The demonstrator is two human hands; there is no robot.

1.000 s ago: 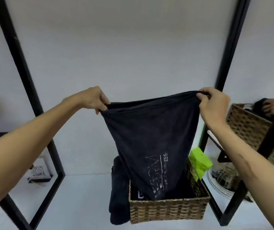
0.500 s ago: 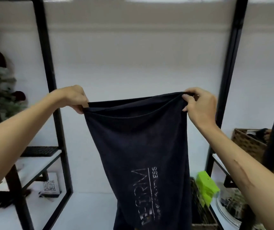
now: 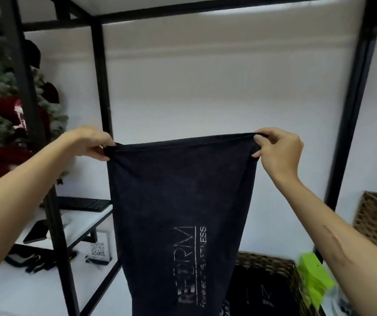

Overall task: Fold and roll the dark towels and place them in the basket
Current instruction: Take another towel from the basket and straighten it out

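Hanging dark towel, corners pinched by hands

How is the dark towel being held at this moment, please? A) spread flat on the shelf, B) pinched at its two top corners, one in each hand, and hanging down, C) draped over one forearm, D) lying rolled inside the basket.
B: the left hand and the right hand each pinch a top corner of the dark towel, which hangs down in front of the wicker basket.
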